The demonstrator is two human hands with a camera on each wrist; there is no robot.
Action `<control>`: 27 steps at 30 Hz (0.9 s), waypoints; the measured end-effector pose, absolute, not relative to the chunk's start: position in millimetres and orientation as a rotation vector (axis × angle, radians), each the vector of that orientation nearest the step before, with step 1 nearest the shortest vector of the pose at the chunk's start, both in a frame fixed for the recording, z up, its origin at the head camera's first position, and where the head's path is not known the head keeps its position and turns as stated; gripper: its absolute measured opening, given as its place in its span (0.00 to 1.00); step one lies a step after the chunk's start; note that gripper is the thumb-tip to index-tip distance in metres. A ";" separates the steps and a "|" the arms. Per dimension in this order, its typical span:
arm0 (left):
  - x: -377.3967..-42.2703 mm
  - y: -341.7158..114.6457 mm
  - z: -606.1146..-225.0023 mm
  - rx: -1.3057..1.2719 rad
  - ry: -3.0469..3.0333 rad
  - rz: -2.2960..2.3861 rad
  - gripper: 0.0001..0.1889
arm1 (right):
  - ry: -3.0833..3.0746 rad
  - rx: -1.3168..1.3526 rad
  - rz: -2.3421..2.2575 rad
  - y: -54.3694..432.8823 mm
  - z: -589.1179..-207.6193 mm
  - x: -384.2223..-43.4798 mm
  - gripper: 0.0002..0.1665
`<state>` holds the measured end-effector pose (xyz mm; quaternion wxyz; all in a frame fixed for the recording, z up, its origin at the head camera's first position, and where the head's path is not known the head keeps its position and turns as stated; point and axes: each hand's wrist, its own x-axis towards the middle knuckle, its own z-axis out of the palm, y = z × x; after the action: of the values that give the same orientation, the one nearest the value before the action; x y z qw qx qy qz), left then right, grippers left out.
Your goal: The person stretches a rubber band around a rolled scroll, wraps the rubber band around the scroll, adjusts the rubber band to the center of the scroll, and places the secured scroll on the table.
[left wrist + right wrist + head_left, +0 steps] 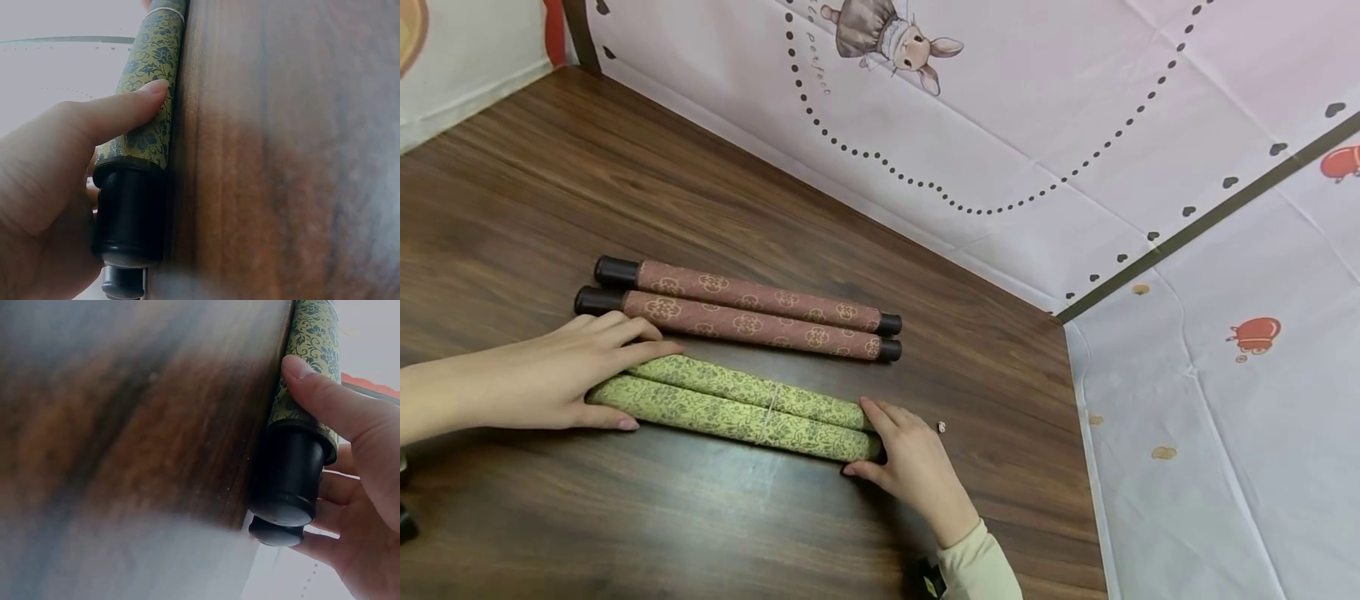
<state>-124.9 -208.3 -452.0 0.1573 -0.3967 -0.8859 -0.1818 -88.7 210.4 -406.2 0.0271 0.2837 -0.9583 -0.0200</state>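
Two green floral rolled scrolls (730,408) lie side by side on the brown wooden table, with a thin pale band (769,414) round their middle. My left hand (576,371) grips their left ends, thumb on the near side and fingers over the far one. At the right ends my right hand (917,462) holds the pair between thumb and fingers. Black end knobs (128,212) show below the left thumb in the left wrist view; similar black knobs (287,481) appear in the right wrist view. Behind them lie two reddish-brown scrolls (752,321) with gold flower patterns.
A tiny pale object (941,427) lies on the table (760,533) just right of my right hand. Printed white cloth walls (1000,133) with a rabbit and dotted lines border the table at the back and right.
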 end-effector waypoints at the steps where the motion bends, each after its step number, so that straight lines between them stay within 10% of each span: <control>1: -125.2 -207.5 -452.0 -1.137 -2.534 -0.516 0.46 | -2.969 0.872 -0.064 210.9 -405.7 -88.3 0.52; 27: -126.3 -166.1 -399.9 -1.379 -2.194 -0.524 0.12 | -3.128 0.349 0.093 298.2 -396.1 -118.2 0.03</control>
<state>-126.3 -166.1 -399.9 0.2462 -0.5056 -0.8043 -0.1919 -118.2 298.2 -396.1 -0.0034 0.1109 -0.9934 0.0296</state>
